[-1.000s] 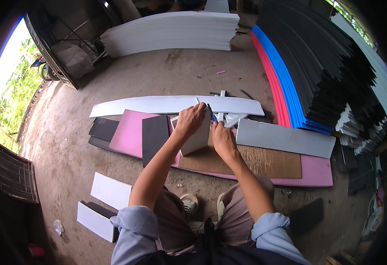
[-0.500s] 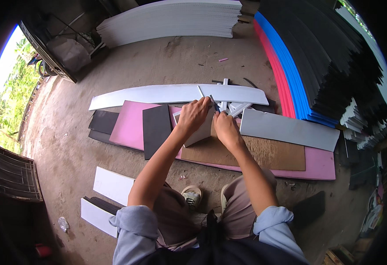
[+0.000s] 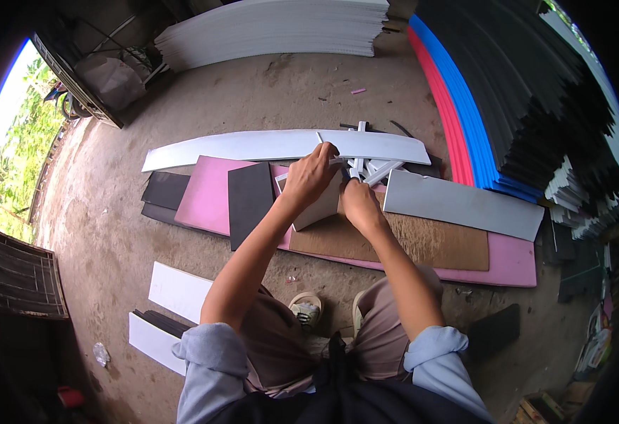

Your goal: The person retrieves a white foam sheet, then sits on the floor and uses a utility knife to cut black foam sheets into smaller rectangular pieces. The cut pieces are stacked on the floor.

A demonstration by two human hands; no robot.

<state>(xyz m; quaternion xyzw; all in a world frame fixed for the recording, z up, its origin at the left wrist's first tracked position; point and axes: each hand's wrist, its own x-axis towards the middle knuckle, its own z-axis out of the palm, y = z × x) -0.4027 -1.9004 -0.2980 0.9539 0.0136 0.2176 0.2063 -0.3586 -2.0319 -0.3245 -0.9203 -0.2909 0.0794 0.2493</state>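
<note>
Both hands were closed on a small white foam piece (image 3: 320, 205): left hand (image 3: 311, 177) gripped its top edge, right hand (image 3: 359, 205) pinched its side, above the brown board (image 3: 422, 244) on the floor. It looked light, bendable, easily dented; best held by its edges

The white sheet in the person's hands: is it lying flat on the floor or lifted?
Lifted and tilted. The left hand grips the white sheet at its top edge, its lower corner over the brown board.
</note>
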